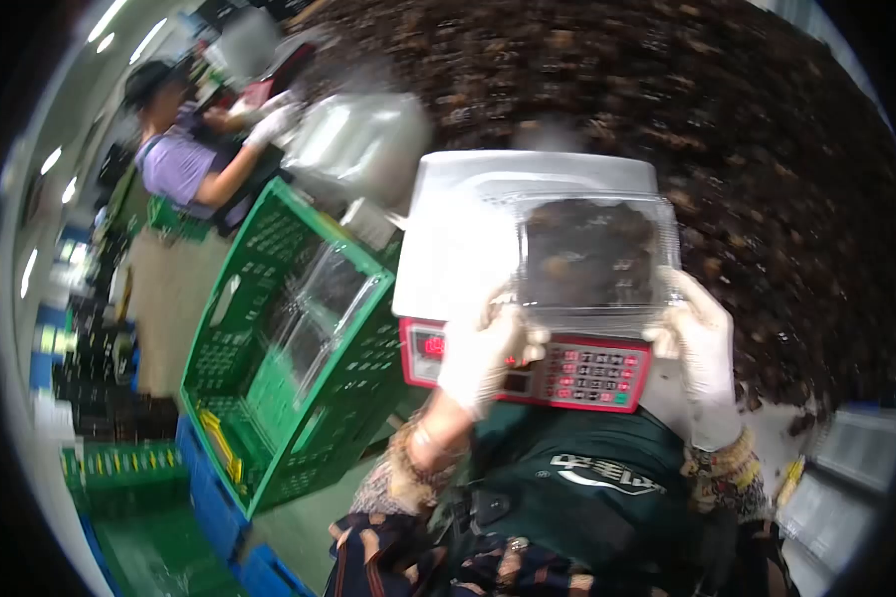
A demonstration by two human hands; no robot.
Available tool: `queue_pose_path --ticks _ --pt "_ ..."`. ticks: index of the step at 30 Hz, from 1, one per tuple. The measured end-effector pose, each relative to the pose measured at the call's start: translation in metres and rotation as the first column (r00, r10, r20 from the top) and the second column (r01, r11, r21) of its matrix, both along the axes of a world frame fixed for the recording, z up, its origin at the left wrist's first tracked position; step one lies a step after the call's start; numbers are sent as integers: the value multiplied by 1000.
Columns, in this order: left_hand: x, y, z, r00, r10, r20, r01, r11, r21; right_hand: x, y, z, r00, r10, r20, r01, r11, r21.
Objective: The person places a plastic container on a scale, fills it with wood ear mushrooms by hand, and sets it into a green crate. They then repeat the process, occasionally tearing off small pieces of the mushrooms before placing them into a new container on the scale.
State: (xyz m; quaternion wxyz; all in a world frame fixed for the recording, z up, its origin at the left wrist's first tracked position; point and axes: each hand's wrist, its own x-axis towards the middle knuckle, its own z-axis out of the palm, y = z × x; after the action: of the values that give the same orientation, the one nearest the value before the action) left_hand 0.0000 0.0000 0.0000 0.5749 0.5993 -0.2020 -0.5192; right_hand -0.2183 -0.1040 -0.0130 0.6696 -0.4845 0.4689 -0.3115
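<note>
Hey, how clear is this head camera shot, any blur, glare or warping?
Head view: heavy fisheye warping, dark rounded corners; everything is soft with blur, the scale keypad unreadable; glare whitens the scale top and the clear box held by the left hand and right hand; ceiling lights streak along the left edge.

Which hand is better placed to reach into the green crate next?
Left, probably. The left hand holds the clear container on the side nearest the green crate; the right hand holds its other side, with the scale between.
</note>
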Motion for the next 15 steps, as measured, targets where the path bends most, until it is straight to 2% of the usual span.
queue_pose_path --ticks 1,2,3,4,5,6,7,8,9,10,11,12,14,15 --pt "-11 -4 0 999 -14 -34 13 999 -53 -6 -6 -5 999 -33 -11 32 999 -21" --pt "-21 -11 0 999 2 43 -2 1000 -11 -10 -10 -9 999 -30 18 30 999 -29" --pt "-8 -20 -22 997 38 -64 -50 978 -202 4 -21 12 997 -45 -64 30 975 -220" --pt "7 0 -11 995 89 -52 -96 987 -131 13 -7 12 996 77 -42 -83 985 -150" --pt "20 10 0 990 132 -49 -136 986 -99 25 4 13 996 91 7 -89 985 -149" --pt "35 25 21 980 193 58 -193 981 -4 38 21 14 993 97 61 -89 988 -125" --pt "49 38 19 958 285 30 -278 951 -135 42 27 16 991 99 85 -86 987 -137" --pt "69 54 15 937 349 13 -333 905 -263 39 25 16 987 132 89 -109 968 -227" --pt "90 66 27 912 411 14 -402 898 -177 39 24 18 990 95 104 -68 969 -239" --pt "111 82 26 869 484 105 -450 859 -243 33 20 16 994 89 67 -69 964 -256" --pt "133 99 22 806 579 120 -524 794 -309 27 15 13 996 83 33 -71 960 -271" --pt "158 122 19 793 597 122 -532 776 -338 25 15 10 996 46 79 -24 965 -262" --pt "183 153 18 621 736 268 -654 676 -341 20 10 5 998 -15 57 30 961 -275" --pt "192 169 17 580 742 336 -654 670 -350 17 8 2 999 -27 43 38 960 -277"
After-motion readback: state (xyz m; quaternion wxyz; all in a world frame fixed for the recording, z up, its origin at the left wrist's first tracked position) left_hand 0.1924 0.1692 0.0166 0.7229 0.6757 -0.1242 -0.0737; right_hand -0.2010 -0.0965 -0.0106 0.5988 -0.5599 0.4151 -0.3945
